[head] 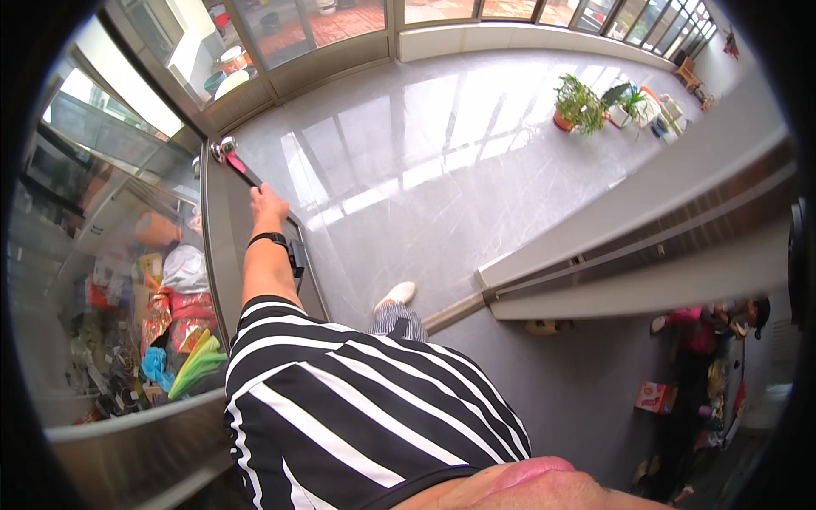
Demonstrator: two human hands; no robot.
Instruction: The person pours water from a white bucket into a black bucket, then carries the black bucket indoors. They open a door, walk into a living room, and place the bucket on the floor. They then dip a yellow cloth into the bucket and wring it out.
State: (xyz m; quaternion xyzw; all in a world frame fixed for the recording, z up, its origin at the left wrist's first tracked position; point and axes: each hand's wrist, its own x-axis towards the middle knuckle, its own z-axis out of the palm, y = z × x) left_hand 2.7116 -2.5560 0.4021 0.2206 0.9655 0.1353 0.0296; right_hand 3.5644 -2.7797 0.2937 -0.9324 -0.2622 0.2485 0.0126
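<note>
My left hand (268, 205) reaches forward, its fingers bent over the edge of a metal-framed glass door (231, 213). A black strap with a small dark device (295, 258) circles that wrist. Beyond my fingertips, a shiny round door knob (224, 150) has a pink strip (236, 162) hanging by it. My right hand is out of view. A foot in a pale shoe (399, 293) stands on the glossy floor (395, 217) past the threshold (456, 312).
Potted plants (579, 105) stand on the floor at upper right. A door frame (574, 261) juts in from the right. Behind the glass lie several bags (186, 269) and cloths (197, 366). A red box (655, 397) and other goods are at lower right.
</note>
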